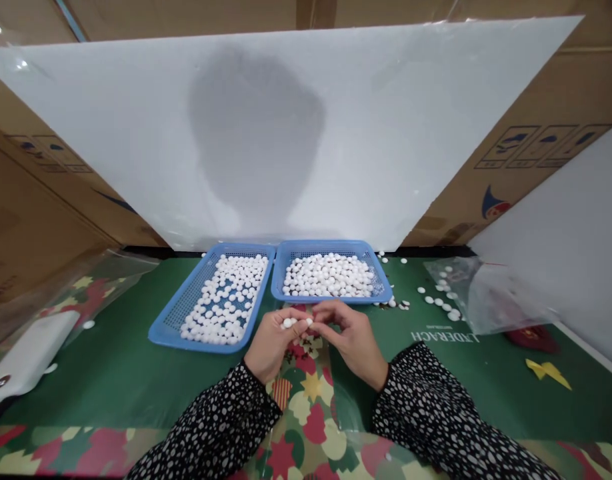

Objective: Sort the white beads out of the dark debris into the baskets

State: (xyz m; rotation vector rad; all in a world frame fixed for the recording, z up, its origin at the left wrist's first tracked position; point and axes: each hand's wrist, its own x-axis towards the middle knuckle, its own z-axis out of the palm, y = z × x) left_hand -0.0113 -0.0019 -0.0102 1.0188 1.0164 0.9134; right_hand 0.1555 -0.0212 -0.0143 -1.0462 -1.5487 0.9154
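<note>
My left hand (273, 343) is closed around a few white round pieces (289, 323), which show between its fingers and thumb. Touching its fingertips, my right hand (353, 340) pinches one white piece (309, 322). Both hands are just in front of two blue baskets. The left basket (159, 331) holds several white pieces (226, 293) in a loose layer, with its floor showing in places. In the right basket (386, 291) the white pieces (330, 275) are heaped more thickly.
Loose white pieces (439, 302) lie on the green surface at the right, by a clear plastic bag (501, 297). Yellow scraps (549, 373) lie further right. At the far left are a white object (33, 353) and clear plastic. A white board (366, 133) stands behind.
</note>
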